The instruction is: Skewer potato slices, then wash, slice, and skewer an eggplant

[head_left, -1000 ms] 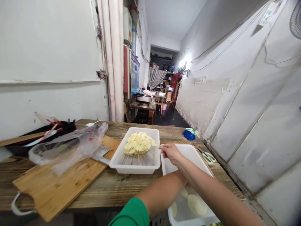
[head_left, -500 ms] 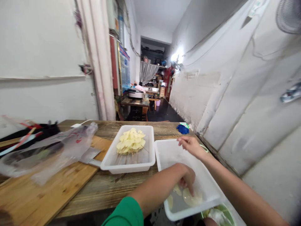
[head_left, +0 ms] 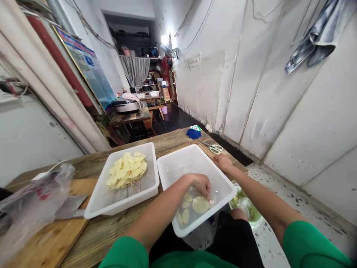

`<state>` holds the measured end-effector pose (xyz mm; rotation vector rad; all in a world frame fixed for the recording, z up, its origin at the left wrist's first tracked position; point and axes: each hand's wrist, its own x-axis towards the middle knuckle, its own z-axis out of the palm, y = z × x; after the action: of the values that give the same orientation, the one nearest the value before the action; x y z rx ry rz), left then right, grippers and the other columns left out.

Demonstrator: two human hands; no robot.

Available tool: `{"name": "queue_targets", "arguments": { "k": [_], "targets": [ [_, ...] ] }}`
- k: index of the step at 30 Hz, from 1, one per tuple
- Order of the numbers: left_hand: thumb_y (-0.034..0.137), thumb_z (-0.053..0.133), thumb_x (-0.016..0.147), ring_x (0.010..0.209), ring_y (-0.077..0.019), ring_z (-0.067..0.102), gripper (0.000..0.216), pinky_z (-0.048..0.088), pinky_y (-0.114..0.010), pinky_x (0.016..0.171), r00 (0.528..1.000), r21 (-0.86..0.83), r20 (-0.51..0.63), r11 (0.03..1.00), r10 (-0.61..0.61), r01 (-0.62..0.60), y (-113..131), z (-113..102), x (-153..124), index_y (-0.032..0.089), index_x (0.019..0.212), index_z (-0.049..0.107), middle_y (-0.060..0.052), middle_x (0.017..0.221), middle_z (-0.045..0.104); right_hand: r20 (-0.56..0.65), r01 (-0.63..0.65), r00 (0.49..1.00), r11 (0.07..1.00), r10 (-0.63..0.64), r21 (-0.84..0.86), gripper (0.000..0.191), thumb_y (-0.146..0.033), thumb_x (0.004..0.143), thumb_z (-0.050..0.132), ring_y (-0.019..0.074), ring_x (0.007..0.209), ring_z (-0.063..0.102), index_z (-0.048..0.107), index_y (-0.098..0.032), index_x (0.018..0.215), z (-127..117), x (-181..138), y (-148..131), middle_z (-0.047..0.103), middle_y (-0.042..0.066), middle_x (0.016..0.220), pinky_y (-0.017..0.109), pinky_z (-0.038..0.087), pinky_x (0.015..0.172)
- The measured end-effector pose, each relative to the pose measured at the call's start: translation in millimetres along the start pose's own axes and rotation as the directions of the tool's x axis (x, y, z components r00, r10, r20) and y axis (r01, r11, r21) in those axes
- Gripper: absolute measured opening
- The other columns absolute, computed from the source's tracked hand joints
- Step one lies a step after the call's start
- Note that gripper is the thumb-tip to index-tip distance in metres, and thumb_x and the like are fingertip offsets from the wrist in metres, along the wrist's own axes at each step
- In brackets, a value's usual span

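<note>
My left hand [head_left: 203, 185] reaches into the right white plastic tub [head_left: 192, 231], its fingers closed and pointing down at a pale round potato slice [head_left: 200, 205]. Several smaller slices lie in shallow water around it. Beyond the tub's right rim, my right hand [head_left: 223, 162] has its fingers pinched together on thin bamboo skewers [head_left: 205, 149] lying on the table. In the left white tub [head_left: 95, 213] is a heap of skewered potato slices [head_left: 127, 169], with stick ends poking out.
Scissors [head_left: 215, 149] and a blue cloth [head_left: 193, 134] lie behind the skewers. At left, a cleaver [head_left: 69, 208] rests on a wooden board [head_left: 41, 245] beside a plastic bag [head_left: 57, 186]. Below the table's right side stands a green basin [head_left: 255, 220] with scraps.
The view has turned right and down. My right hand has moved from above the tub's far rim to the skewers beside it. My left hand stays at the slices, fingers drawn closer together.
</note>
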<state>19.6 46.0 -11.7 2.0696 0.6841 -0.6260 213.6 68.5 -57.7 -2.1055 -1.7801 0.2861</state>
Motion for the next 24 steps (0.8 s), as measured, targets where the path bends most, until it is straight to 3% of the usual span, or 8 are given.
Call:
{"name": "queue_targets", "arguments": {
  "k": [6, 8, 10, 13, 17, 20, 24],
  "targets": [
    [0.029, 0.075, 0.060, 0.057, -0.0111, 0.048, 0.016, 0.038, -0.022, 0.056, 0.996, 0.055, -0.042, 0.995, 0.081, -0.079, 8, -1, -3, 0.018, 0.062, 0.064, 0.004, 0.056, 0.056, -0.038, -0.088, 0.996, 0.993, 0.085, -0.078, 0.027, -0.027, 0.090, 0.047, 0.0183, 0.082, 0.065, 0.072, -0.017, 0.087, -3, 0, -8, 0.071, 0.011, 0.091, 0.024, 0.043, 0.067],
    [0.023, 0.069, 0.062, 0.056, -0.0098, 0.048, 0.011, 0.037, -0.021, 0.055, 0.983, 0.035, -0.120, 0.990, 0.142, -0.139, 8, -5, -6, 0.017, 0.060, 0.060, 0.005, 0.055, 0.054, -0.040, -0.085, 0.996, 0.993, 0.081, -0.086, 0.029, -0.030, 0.091, 0.046, 0.0189, 0.084, 0.065, 0.073, -0.017, 0.088, -5, -2, -7, 0.071, 0.012, 0.092, 0.024, 0.043, 0.069],
    [0.020, 0.064, 0.064, 0.056, -0.0104, 0.053, 0.014, 0.039, -0.020, 0.054, 0.960, -0.100, -0.236, 0.978, 0.154, -0.181, 7, -10, -11, 0.017, 0.059, 0.052, 0.005, 0.056, 0.053, -0.043, -0.072, 0.997, 0.994, 0.069, -0.085, 0.030, -0.032, 0.091, 0.047, 0.0194, 0.086, 0.065, 0.073, -0.016, 0.089, -6, -5, -5, 0.071, 0.012, 0.093, 0.024, 0.043, 0.071],
    [0.016, 0.060, 0.067, 0.064, -0.0153, 0.064, 0.015, 0.046, -0.022, 0.055, 0.908, -0.384, -0.413, 0.890, 0.073, -0.246, 7, -17, -18, 0.017, 0.065, 0.045, 0.001, 0.067, 0.060, -0.062, -0.058, 0.997, 0.997, 0.054, -0.059, 0.030, -0.032, 0.091, 0.048, 0.0189, 0.083, 0.065, 0.073, -0.016, 0.086, -9, -8, -2, 0.072, 0.011, 0.091, 0.024, 0.042, 0.069],
    [0.009, 0.058, 0.069, 0.063, -0.0156, 0.067, 0.019, 0.049, -0.022, 0.055, 0.801, -0.533, -0.596, 0.777, -0.065, -0.334, 8, -23, -23, 0.016, 0.086, 0.052, -0.003, 0.076, 0.066, -0.133, -0.064, 0.989, 0.998, 0.067, 0.027, 0.033, -0.030, 0.091, 0.045, 0.0186, 0.082, 0.065, 0.074, -0.014, 0.087, -19, -8, -1, 0.073, 0.010, 0.089, 0.022, 0.042, 0.065],
    [0.007, 0.058, 0.073, 0.064, -0.0150, 0.067, 0.017, 0.049, -0.021, 0.055, 0.749, -0.621, -0.639, 0.692, -0.176, -0.367, 8, -28, -24, 0.014, 0.088, 0.057, -0.006, 0.080, 0.067, -0.166, -0.077, 0.982, 0.991, 0.095, 0.108, 0.038, -0.030, 0.091, 0.039, 0.0165, 0.071, 0.065, 0.073, -0.013, 0.092, -31, -10, -1, 0.074, 0.007, 0.084, 0.021, 0.041, 0.057],
    [0.017, 0.062, 0.079, 0.067, -0.0156, 0.067, 0.008, 0.051, -0.023, 0.060, 0.717, -0.707, -0.651, 0.542, -0.249, -0.454, 5, -33, -23, 0.013, 0.085, 0.059, -0.007, 0.078, 0.068, -0.169, -0.063, 0.981, 0.985, 0.090, 0.160, 0.034, -0.030, 0.087, 0.044, 0.0144, 0.061, 0.062, 0.074, -0.016, 0.080, -35, -15, -1, 0.071, 0.003, 0.069, 0.020, 0.039, 0.052]
  ]
}}
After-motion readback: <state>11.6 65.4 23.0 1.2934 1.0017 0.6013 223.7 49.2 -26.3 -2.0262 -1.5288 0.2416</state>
